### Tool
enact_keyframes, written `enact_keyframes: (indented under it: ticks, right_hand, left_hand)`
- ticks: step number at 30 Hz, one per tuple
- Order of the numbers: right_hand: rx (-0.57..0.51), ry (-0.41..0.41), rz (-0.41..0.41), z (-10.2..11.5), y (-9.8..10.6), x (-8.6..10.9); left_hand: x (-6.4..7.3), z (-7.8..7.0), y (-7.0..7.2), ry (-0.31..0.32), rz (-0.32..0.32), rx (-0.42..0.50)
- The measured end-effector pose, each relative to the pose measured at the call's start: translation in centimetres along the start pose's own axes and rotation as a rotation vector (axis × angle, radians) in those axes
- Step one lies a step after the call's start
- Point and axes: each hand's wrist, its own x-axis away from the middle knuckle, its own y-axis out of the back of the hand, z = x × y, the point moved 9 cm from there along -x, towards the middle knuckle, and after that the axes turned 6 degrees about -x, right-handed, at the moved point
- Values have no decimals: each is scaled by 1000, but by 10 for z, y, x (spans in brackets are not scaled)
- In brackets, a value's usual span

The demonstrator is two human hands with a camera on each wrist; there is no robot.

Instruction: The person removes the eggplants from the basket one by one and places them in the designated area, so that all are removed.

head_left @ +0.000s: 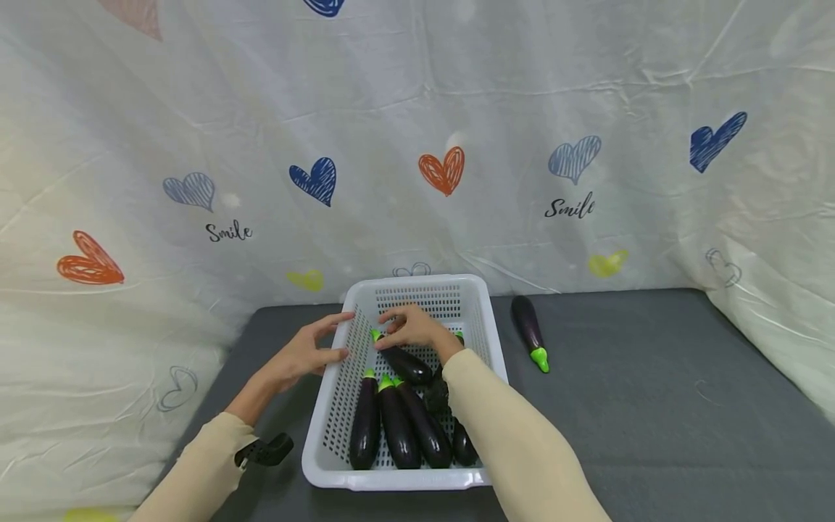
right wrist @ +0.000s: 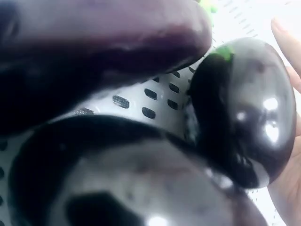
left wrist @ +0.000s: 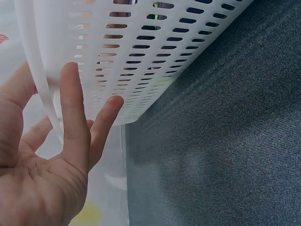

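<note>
A white perforated plastic basket (head_left: pixel 397 478) holds several dark purple eggplants with green stem ends. My right hand (head_left: pixel 417 330) reaches into its far half, thumb and fingers around the stem end of one eggplant (head_left: pixel 407 365), which slants with its blunt end toward the near right. In the right wrist view this eggplant (right wrist: pixel 244 113) stands close beside the hand's edge, the fingers mostly hidden. My left hand (head_left: pixel 303 355) rests at the basket's left rim. The left wrist view shows its extended fingers (left wrist: pixel 73 103) against the outer wall.
Near the basket's front lie several eggplants side by side, one of them (head_left: pixel 398 431) in the middle. Another eggplant (head_left: pixel 530 330) lies outside on the grey tabletop (head_left: pixel 639 406), right of the basket. A white heart-printed sheet (head_left: pixel 391 94) hangs behind.
</note>
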Motion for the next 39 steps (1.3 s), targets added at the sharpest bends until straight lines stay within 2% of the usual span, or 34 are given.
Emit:
enact_keyframes:
  ticks: [8, 16, 21, 28, 34, 39]
  right_hand:
    - [143, -16, 14, 2, -8, -3]
    - [160, -28, -4, 4, -10, -6]
    - [117, -12, -28, 8, -6, -8]
    - [41, 45, -13, 23, -2, -10]
    - [-54, 36, -14, 33, 10, -6]
    - [-130, 55, -13, 50, 22, -4]
  left_hand:
    - [1, 0, 1, 7, 1, -2]
    - [0, 2, 1, 11, -3, -12]
    - [-1, 2, 1, 7, 6, -11]
    - [-1, 2, 1, 8, 7, -10]
    - [-1, 0, 0, 12, 10, -6]
    - [-1, 1, 0, 28, 10, 3]
